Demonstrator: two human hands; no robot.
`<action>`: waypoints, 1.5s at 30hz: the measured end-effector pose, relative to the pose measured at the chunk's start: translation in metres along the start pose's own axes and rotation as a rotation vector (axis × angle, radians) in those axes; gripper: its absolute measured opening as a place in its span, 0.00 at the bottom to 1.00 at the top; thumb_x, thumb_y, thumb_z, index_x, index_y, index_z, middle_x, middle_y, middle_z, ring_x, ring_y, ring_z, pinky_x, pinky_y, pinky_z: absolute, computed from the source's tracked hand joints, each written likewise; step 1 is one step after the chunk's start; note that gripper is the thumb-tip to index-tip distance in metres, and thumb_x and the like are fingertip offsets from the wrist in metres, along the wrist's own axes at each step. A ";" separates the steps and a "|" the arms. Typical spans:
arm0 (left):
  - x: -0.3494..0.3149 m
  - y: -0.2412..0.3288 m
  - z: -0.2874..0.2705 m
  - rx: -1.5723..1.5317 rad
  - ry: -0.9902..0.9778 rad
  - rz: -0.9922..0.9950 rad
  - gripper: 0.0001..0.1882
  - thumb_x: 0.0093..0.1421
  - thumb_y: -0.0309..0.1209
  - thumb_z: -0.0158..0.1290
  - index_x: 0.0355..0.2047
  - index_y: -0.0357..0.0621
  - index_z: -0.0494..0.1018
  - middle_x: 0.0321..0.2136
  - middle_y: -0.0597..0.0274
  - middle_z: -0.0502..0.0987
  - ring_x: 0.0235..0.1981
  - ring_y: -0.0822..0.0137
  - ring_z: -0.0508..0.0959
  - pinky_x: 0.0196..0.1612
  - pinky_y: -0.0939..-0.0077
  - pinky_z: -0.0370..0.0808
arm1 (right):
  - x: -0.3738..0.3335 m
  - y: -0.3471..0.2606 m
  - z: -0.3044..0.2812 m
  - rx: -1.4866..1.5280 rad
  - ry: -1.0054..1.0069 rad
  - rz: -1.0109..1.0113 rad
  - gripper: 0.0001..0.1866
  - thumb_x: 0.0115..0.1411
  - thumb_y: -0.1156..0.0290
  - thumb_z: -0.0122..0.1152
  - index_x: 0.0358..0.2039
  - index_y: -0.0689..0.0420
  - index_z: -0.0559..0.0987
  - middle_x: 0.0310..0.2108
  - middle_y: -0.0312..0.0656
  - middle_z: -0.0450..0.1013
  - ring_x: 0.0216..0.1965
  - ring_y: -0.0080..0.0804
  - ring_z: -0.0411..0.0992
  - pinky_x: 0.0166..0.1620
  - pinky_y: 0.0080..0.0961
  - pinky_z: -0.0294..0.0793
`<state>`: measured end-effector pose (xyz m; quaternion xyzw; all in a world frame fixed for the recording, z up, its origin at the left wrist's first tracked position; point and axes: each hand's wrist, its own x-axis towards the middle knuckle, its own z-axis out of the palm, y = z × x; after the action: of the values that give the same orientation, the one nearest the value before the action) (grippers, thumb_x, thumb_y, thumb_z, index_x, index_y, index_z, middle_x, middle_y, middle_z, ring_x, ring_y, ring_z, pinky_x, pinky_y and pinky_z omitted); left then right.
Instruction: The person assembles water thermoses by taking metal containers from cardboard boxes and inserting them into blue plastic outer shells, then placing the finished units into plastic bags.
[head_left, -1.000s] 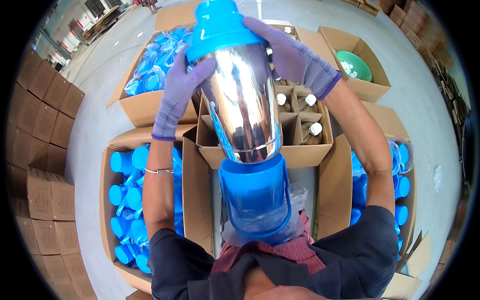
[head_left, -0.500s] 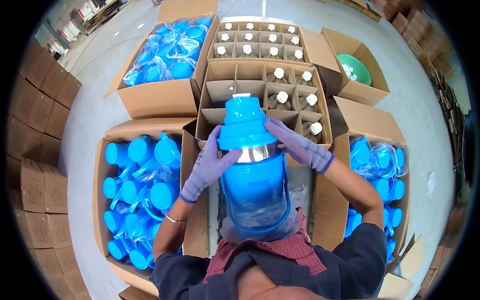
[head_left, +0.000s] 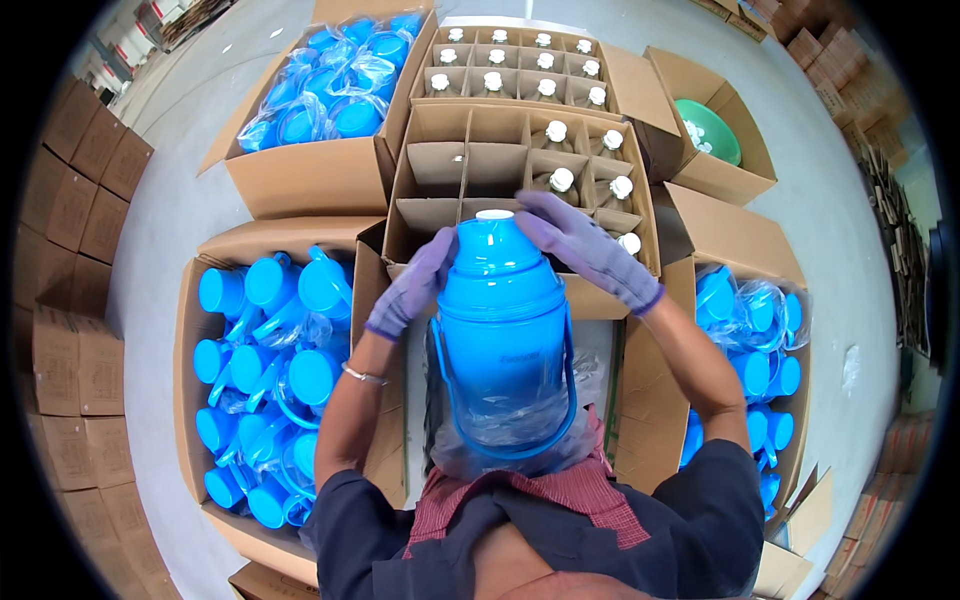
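A blue thermos flask (head_left: 508,370) with a carrying handle stands upright in front of me, clear plastic wrap around its lower part. Its cone-shaped blue shoulder (head_left: 497,250) sits against the body, and a white stopper (head_left: 494,214) shows at the top. My gloved left hand (head_left: 415,285) is beside the shoulder's left side, fingers stretched out and close to it. On the other side, my gloved right hand (head_left: 585,250) has its extended fingers against the upper shoulder. Neither hand is wrapped round the flask.
Ahead is a divided carton (head_left: 420,160) of white-stoppered flask liners, with another behind it. Cartons of blue cups (head_left: 315,377) and blue parts stand left and right. A green basin (head_left: 708,132) sits in a box at the far right. Stacked cartons (head_left: 90,250) line the left.
The shoulder has come down onto the flask body, covering the silver band that showed before. My hands have shifted up to its upper sides, their grip loosened.
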<state>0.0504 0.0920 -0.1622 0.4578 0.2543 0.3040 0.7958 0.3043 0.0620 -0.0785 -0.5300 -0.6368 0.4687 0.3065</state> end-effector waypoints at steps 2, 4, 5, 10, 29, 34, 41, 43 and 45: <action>0.000 0.005 0.032 0.150 0.035 0.096 0.39 0.68 0.62 0.35 0.65 0.42 0.61 0.58 0.55 0.70 0.58 0.64 0.71 0.61 0.69 0.67 | 0.011 -0.008 0.023 0.182 0.047 -0.016 0.40 0.58 0.41 0.62 0.58 0.62 0.70 0.52 0.50 0.71 0.54 0.35 0.70 0.55 0.28 0.70; -0.004 0.008 0.036 0.332 0.006 0.236 0.41 0.67 0.63 0.35 0.66 0.42 0.59 0.57 0.55 0.72 0.58 0.63 0.71 0.59 0.68 0.69 | 0.011 0.003 0.028 0.171 0.028 0.013 0.40 0.57 0.42 0.63 0.58 0.61 0.70 0.52 0.48 0.72 0.54 0.34 0.70 0.55 0.28 0.71; -0.009 0.009 0.041 0.418 0.003 0.301 0.42 0.67 0.64 0.35 0.66 0.42 0.58 0.56 0.54 0.72 0.57 0.63 0.72 0.59 0.68 0.70 | 0.012 0.009 0.032 0.166 0.015 0.025 0.39 0.56 0.42 0.64 0.58 0.60 0.70 0.52 0.47 0.72 0.53 0.34 0.70 0.55 0.28 0.71; -0.030 0.015 0.062 1.197 0.266 -0.059 0.35 0.67 0.61 0.39 0.56 0.42 0.66 0.47 0.45 0.76 0.49 0.60 0.77 0.52 0.64 0.72 | 0.026 0.067 0.040 0.829 -0.329 -0.194 0.37 0.59 0.47 0.62 0.60 0.59 0.69 0.55 0.44 0.71 0.56 0.34 0.70 0.59 0.30 0.69; -0.091 -0.022 0.093 0.091 0.193 -0.140 0.18 0.69 0.44 0.50 0.47 0.41 0.73 0.30 0.65 0.77 0.31 0.73 0.77 0.36 0.77 0.75 | -0.109 -0.005 -0.018 0.485 0.309 -0.083 0.38 0.55 0.48 0.67 0.58 0.60 0.71 0.49 0.45 0.73 0.48 0.32 0.72 0.53 0.28 0.72; -0.139 0.001 0.194 0.194 -0.098 0.012 0.15 0.68 0.39 0.51 0.44 0.39 0.72 0.26 0.64 0.74 0.27 0.75 0.75 0.32 0.80 0.71 | -0.101 0.025 -0.018 0.393 0.401 0.070 0.38 0.54 0.44 0.67 0.56 0.61 0.72 0.44 0.45 0.73 0.44 0.31 0.73 0.48 0.27 0.74; -0.153 0.001 0.150 -0.009 -0.243 -0.111 0.20 0.69 0.43 0.48 0.41 0.35 0.75 0.23 0.62 0.76 0.27 0.72 0.76 0.35 0.78 0.73 | -0.124 -0.045 -0.042 0.358 -0.020 -0.305 0.31 0.58 0.54 0.65 0.58 0.55 0.72 0.49 0.41 0.72 0.49 0.27 0.69 0.53 0.26 0.70; -0.147 -0.010 0.177 0.213 -0.148 -0.080 0.21 0.67 0.45 0.50 0.42 0.36 0.75 0.27 0.60 0.77 0.31 0.70 0.77 0.39 0.75 0.74 | -0.116 -0.047 -0.041 0.129 0.020 -0.175 0.30 0.57 0.58 0.62 0.60 0.54 0.72 0.50 0.40 0.72 0.51 0.28 0.69 0.55 0.27 0.69; -0.145 -0.022 0.196 0.838 -0.176 0.392 0.19 0.67 0.43 0.50 0.48 0.40 0.74 0.39 0.58 0.78 0.44 0.67 0.77 0.49 0.69 0.72 | -0.112 -0.050 -0.026 -0.085 0.181 0.032 0.31 0.57 0.61 0.62 0.60 0.54 0.71 0.50 0.39 0.71 0.52 0.28 0.69 0.56 0.27 0.68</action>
<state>0.0906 -0.1336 -0.0747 0.8032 0.1954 0.2797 0.4883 0.3358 -0.0386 -0.0104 -0.5927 -0.6172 0.3962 0.3327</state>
